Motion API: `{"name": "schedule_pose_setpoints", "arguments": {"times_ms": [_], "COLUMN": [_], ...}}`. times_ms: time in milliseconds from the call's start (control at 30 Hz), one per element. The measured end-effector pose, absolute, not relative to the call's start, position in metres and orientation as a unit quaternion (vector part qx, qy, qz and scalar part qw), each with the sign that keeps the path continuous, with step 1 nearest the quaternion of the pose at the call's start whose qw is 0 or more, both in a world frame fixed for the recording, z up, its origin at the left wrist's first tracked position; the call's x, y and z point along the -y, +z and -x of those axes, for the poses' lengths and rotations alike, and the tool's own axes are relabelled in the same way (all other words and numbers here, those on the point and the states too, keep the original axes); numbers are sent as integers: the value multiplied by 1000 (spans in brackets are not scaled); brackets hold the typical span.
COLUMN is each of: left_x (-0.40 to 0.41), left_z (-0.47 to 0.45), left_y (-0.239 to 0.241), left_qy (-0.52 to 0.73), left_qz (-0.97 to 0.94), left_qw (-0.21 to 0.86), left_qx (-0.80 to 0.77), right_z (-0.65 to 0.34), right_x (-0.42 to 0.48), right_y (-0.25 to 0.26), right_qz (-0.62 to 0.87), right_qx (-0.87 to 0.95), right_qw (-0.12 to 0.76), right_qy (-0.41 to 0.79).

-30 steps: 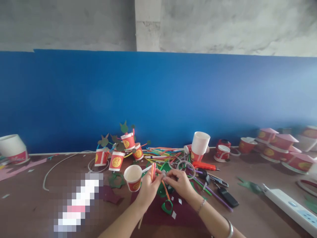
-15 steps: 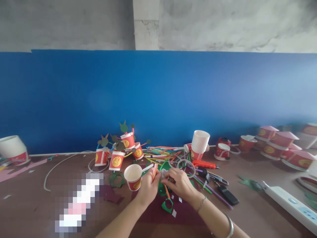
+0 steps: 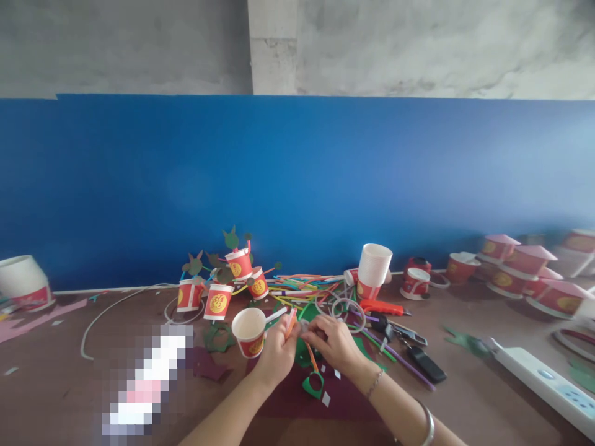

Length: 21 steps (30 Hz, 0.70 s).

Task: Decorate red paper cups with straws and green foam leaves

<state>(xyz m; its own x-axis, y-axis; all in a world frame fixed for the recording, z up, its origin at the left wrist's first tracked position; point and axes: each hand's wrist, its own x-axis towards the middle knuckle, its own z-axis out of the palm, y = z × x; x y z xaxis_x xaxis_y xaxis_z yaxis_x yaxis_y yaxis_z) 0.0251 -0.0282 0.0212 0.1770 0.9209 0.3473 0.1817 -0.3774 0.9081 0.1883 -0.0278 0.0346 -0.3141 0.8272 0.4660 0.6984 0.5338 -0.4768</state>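
In the middle of the head view, my left hand (image 3: 277,354) is closed around short orange straw pieces (image 3: 290,321) that stick up past the thumb. Close beside it, my right hand (image 3: 335,342) has its fingers pinched together at a small whitish, see-through item (image 3: 304,326), too unclear to name. A white-rimmed red paper cup (image 3: 250,331) stands upright just left of my left hand. Below the hands lies a cut green paper ring (image 3: 313,384), and an orange straw (image 3: 311,357) runs up from it. Small white paper bits (image 3: 326,399) lie nearby on dark red paper (image 3: 297,406).
Colourful straws (image 3: 302,285) lie in a heap behind the hands. Stacked white cups (image 3: 374,266), an orange utility knife (image 3: 383,307), keys with a black fob (image 3: 426,363) and a white power strip (image 3: 543,378) are to the right. Decorated cups (image 3: 218,300) stand at left.
My right hand's fingers have drawn in slightly around the whitish item, which now shows less. My left hand keeps its hold on the orange straw pieces.
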Motion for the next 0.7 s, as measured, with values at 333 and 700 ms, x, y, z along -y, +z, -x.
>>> {"name": "schedule_pose_setpoints", "arguments": {"times_ms": [333,700], "left_x": [31,27], "left_z": [-25,-26], "left_y": [33,27], "left_qy": [488,518], "left_qz": [-632,-629], "left_qw": [420,410], "left_qx": [-431,-409], "right_z": [-192,-190], "right_x": [26,36], "right_y": [28,33], "right_qz": [456,386], "right_qx": [807,824], "right_qw": [370,411], "right_qy": [65,58]}}
